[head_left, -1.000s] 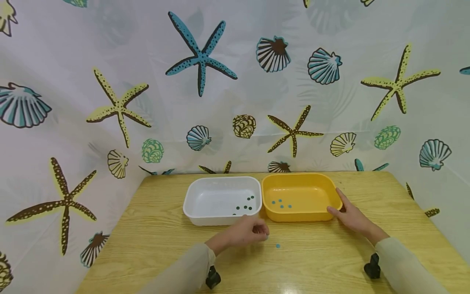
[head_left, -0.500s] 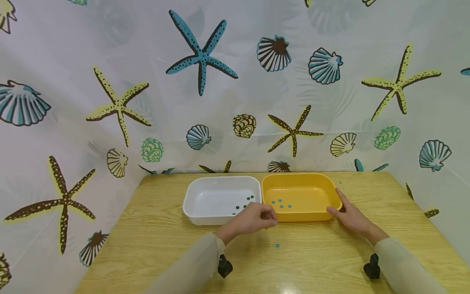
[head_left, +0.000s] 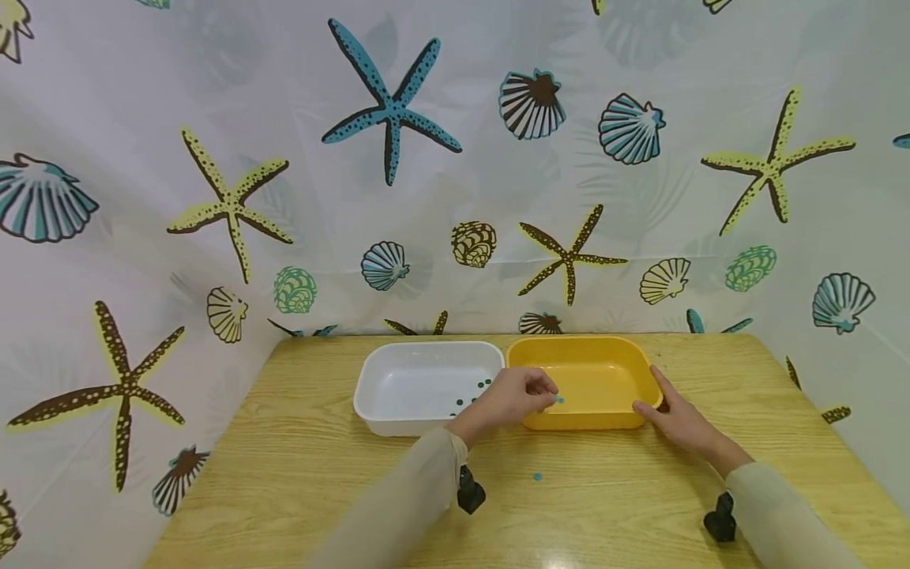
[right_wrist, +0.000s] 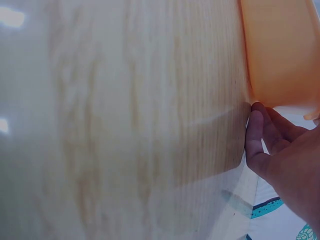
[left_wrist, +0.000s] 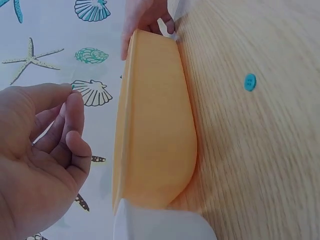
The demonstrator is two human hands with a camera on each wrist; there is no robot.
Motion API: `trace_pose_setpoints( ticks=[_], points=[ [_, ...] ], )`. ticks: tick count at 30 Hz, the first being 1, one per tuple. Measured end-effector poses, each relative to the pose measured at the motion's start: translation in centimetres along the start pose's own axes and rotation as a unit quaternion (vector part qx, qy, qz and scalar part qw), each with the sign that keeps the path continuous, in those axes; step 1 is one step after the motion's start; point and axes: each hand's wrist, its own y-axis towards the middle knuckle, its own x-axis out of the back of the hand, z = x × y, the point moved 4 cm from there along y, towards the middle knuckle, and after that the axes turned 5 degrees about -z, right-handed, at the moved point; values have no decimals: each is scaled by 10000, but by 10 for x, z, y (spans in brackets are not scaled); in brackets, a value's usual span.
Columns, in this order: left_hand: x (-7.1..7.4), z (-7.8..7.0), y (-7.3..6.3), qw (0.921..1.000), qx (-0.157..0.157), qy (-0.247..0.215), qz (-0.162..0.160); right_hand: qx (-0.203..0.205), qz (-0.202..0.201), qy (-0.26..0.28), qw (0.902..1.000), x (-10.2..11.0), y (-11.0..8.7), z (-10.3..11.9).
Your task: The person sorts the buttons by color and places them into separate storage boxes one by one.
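Note:
My left hand [head_left: 510, 397] is over the left front part of the yellow tub [head_left: 586, 420]. Its thumb and index fingertip pinch a small blue button, a thin teal edge of which shows in the left wrist view [left_wrist: 73, 86]. Below, a blue button [head_left: 561, 401] in the tub shows beside the fingertips; the hand hides the tub's left corner. At the tub's right end my right hand [head_left: 681, 423] holds the wall, thumb at the front rim and fingers along the side. Another blue button [left_wrist: 250, 82] with holes lies on the table before the tub.
A white tub [head_left: 364, 399] stands close against the yellow tub's left side, with several dark green buttons [head_left: 480, 385] in its right part. The wooden table [head_left: 298, 474] meets a curtain [head_left: 455, 190] printed with starfish and shells. Black wrist cameras [head_left: 471, 490] hang below the sleeves.
My left hand has moved right and away from me, from the table before the white tub to over the yellow tub, carrying the blue button. The right hand stays at the tub's end.

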Motion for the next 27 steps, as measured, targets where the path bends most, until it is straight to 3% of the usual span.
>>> trace_pose_setpoints(
  ticks=[7,15,27],
  points=[
    [-5,4,12,9996,170,-230,-40,-19,25,13,10000,0,0,0],
    [-16,12,26,9986,104,-498,-128,-32,11,-13,10000,1,0,-1],
    [-29,15,37,9957,488,-661,-430,-62,3,-6,10000,1,2,-3]
  ],
)
